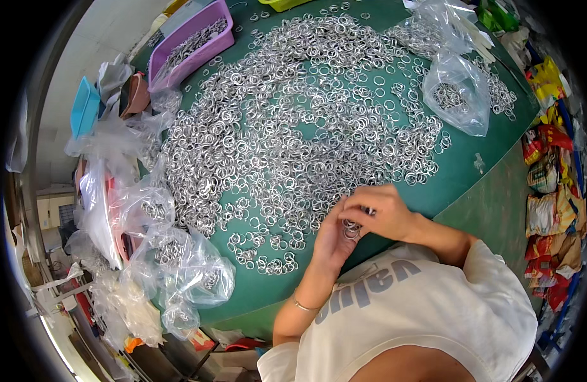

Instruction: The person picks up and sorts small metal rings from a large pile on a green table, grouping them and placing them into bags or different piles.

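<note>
A wide spread of silvery metal rings (230, 127), like key rings, covers much of the green tabletop (433, 194). At its near edge, close to my body, my two hands meet. My left hand (332, 245) is closed around a few metal rings (351, 229), which show between thumb and fingers. Bent over from the right, my right hand (388, 213) has its fingertips pinched at those same rings; a ring shows at its fingers. How many rings each hand holds is partly hidden. A small cluster of loose rings (277, 264) lies left of my left wrist.
Transparent plastic bags with rings (204, 274) lie along the left edge; another bag of rings (456, 95) sits at the far right. A purple tray (226, 38) of metal parts stands far left, near a blue tray (84, 107). Colourful packages (543, 204) line the right side.
</note>
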Demonstrator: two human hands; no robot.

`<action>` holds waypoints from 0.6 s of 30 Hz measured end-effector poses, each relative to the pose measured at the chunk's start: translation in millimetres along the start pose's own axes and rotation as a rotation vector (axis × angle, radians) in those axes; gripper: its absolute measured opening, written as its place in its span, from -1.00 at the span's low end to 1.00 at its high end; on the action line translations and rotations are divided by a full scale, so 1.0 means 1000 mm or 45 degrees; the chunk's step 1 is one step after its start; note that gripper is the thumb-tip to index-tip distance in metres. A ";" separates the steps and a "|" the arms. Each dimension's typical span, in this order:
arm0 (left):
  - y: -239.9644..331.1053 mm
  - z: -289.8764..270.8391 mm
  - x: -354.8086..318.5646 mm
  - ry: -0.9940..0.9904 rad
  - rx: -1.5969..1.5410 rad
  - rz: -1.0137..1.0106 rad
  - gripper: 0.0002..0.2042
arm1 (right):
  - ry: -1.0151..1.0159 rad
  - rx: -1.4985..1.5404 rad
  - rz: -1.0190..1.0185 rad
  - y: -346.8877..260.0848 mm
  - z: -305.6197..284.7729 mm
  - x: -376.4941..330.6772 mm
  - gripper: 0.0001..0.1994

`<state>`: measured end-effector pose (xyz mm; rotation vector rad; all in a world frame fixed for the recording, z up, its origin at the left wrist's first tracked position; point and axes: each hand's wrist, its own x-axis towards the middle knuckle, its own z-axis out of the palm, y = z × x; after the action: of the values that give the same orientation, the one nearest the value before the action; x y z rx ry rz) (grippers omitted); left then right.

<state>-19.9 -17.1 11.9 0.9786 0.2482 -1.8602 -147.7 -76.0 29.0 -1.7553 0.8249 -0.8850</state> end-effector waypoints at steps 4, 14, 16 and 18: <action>0.010 -0.010 0.002 -0.264 0.511 0.207 -0.80 | 0.273 -0.606 -0.061 0.017 -0.035 0.002 -0.91; 0.020 0.016 0.014 -0.159 0.634 0.315 -0.78 | 0.262 -1.046 -0.124 0.040 -0.049 0.005 -0.93; 0.020 0.013 0.013 -0.173 0.462 0.229 -0.77 | 0.356 -0.753 -0.017 0.035 -0.055 0.008 -0.93; 0.019 0.011 0.011 -0.171 0.279 0.136 -0.76 | 0.398 -0.442 0.092 0.036 -0.058 0.008 -0.91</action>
<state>-11.6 -39.8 15.6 0.9888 -0.0891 -1.8722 -198.0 -120.2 12.3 -1.8921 1.3026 -1.0294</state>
